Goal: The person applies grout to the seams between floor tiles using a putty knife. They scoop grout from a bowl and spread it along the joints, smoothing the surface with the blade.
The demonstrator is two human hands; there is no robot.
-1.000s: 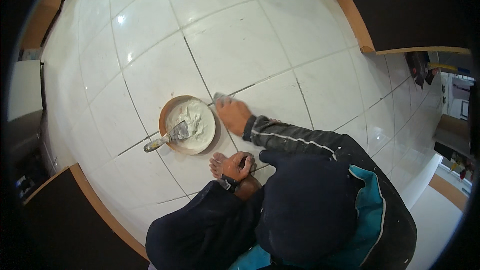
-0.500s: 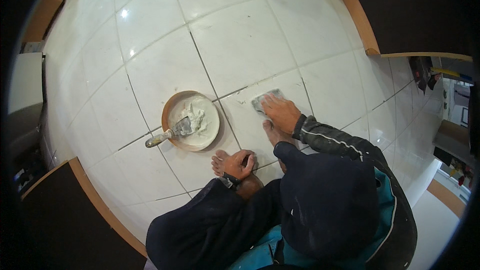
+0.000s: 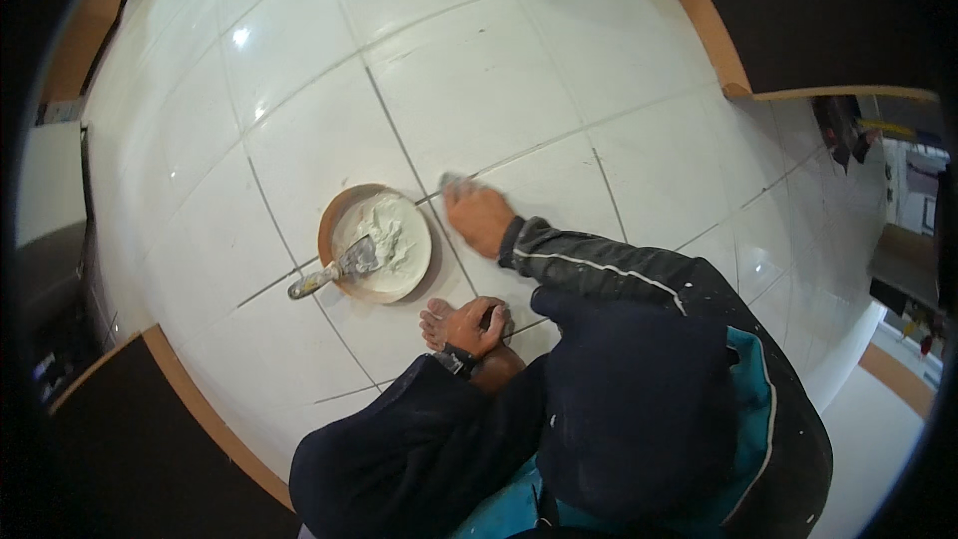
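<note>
My right hand (image 3: 479, 218) presses a grey sponge-like pad (image 3: 454, 182) to the white tiled floor, near a joint crossing. Motion blurs its fingertips, and most of the pad is hidden under them. To its left stands a round bowl (image 3: 326, 225) with a tan outer side, holding white, pasty filler (image 3: 394, 240). A putty knife (image 3: 317, 279) leans in the bowl; its blade lies in the filler and its smeared handle sticks out over the rim. My left hand (image 3: 477, 327) rests at my bare left foot (image 3: 433, 319), fingers curled into a loose ring with nothing visible in them.
Dark panels with wooden edging stand at the upper right (image 3: 736, 70) and lower left (image 3: 190, 379). Between them run white floor tiles (image 3: 479, 70), some with dark open joints. Boxes and shelving (image 3: 95, 30) line the far left; more objects sit at the right rim.
My right hand has slid left across the tile with the grey pad, closer to the bowl. My left hand and the bowl stay about where they were.
</note>
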